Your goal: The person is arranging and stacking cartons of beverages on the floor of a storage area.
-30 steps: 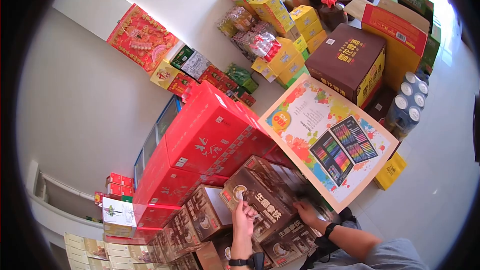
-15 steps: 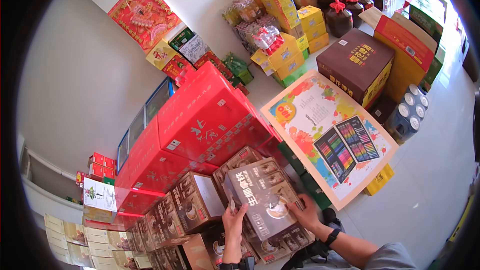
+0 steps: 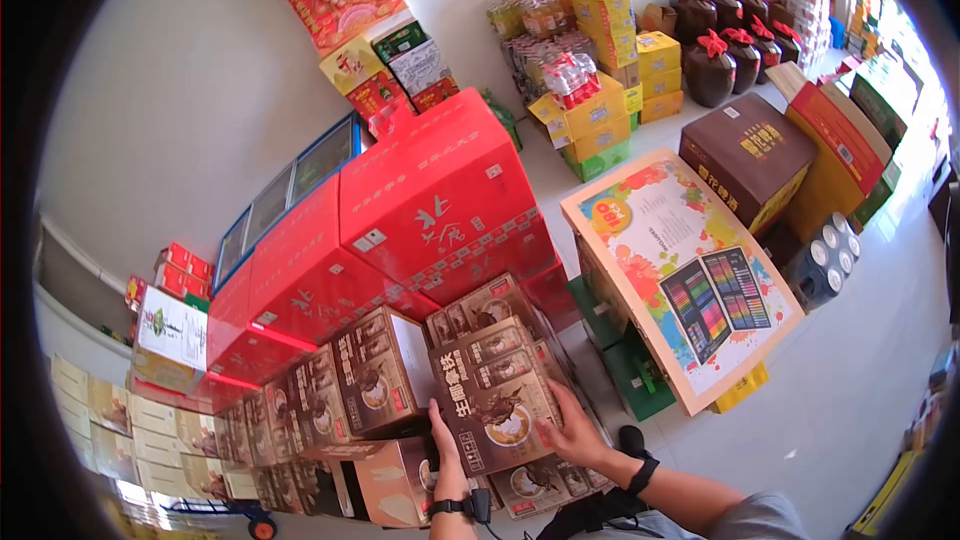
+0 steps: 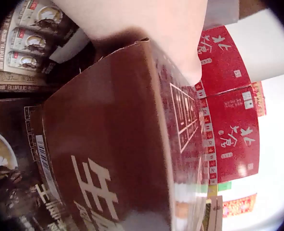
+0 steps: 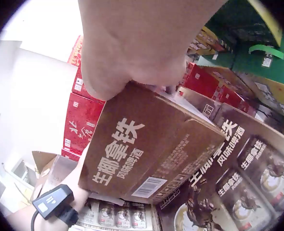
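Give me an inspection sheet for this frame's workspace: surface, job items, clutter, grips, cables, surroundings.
Surface: stacked brown cartons, printed with coffee cups
Job's things: one brown carton, held over the stack
Clutter: red cartons, art set box and green boxes nearby
Grips: left hand and right hand on opposite sides of the held carton
Cables: dark cable at the left wrist's device
Surroundings: tiled floor, red-topped jars, yellow boxes
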